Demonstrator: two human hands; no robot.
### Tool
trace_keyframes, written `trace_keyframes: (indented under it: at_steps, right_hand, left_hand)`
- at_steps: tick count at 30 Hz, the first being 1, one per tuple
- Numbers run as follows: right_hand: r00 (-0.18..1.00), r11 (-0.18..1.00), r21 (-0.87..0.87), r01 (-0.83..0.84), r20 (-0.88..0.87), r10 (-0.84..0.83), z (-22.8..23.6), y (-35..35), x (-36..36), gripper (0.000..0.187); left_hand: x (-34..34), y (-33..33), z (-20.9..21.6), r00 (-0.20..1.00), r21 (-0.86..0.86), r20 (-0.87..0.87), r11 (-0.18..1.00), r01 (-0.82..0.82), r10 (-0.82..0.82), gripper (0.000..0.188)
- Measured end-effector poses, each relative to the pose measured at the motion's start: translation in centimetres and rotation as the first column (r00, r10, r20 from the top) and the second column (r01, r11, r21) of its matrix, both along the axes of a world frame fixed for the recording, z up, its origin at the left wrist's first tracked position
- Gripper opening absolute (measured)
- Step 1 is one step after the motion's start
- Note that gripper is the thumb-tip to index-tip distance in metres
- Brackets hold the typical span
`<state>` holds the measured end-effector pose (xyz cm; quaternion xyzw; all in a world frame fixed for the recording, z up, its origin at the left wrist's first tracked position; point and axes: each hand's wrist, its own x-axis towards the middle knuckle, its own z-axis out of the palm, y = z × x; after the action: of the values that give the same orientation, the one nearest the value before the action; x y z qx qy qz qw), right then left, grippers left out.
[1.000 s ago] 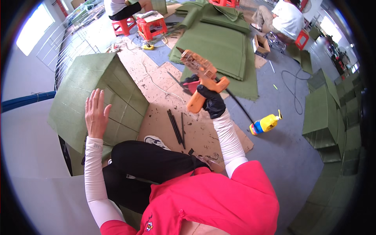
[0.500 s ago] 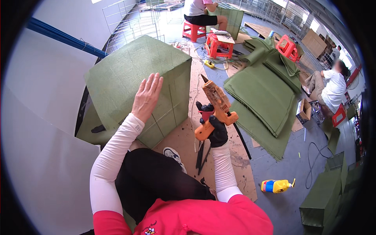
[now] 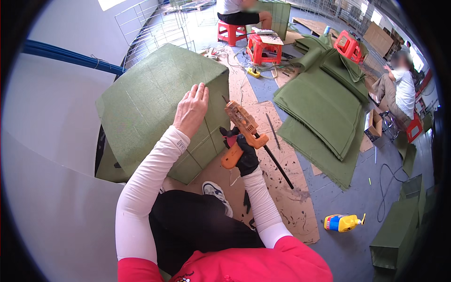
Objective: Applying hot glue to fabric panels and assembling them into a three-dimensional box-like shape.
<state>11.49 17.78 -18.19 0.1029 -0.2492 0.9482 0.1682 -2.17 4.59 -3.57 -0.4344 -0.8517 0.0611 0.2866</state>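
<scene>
Here, left hand point(image 3: 191, 109) flat on green felt-covered box point(image 3: 150, 98), gloved right hand point(image 3: 245, 155) around orange glue gun point(image 3: 242, 129).

Pretty bright in here, soft daylight all over, coming in from the top of the view where a pale window patch point(image 3: 109, 3) blows out white. Shadows are weak, just a dark gap under the big green felt-covered box point(image 3: 155, 98). The fisheye bends everything hard toward the rim, and the corners go solid black. The middle is sharp; the far people at the back look smeared and soft.
</scene>
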Motion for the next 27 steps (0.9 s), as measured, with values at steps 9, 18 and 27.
trace_keyframes:
  at_steps: [9,18,27]
  right_hand:
    - [0.991,0.995,-0.056,-0.082,0.099,0.087,-1.4,-2.6,-0.9,0.042]
    - [0.994,0.994,0.014,-0.106,0.032,0.106,-1.3,-5.8,-1.5,0.046]
    - [0.997,0.996,-0.086,-0.018,0.075,0.024,-0.2,-5.8,-1.8,0.039]
  left_hand:
    - [1.7,-3.3,0.3,0.999,0.027,-0.044,1.000,-0.003,0.005,0.048]
    - [3.4,-5.3,0.1,0.995,0.028,-0.099,1.000,-0.006,0.008,0.042]
    - [3.0,-4.7,2.4,0.996,0.168,-0.022,0.982,0.085,-0.082,0.018]
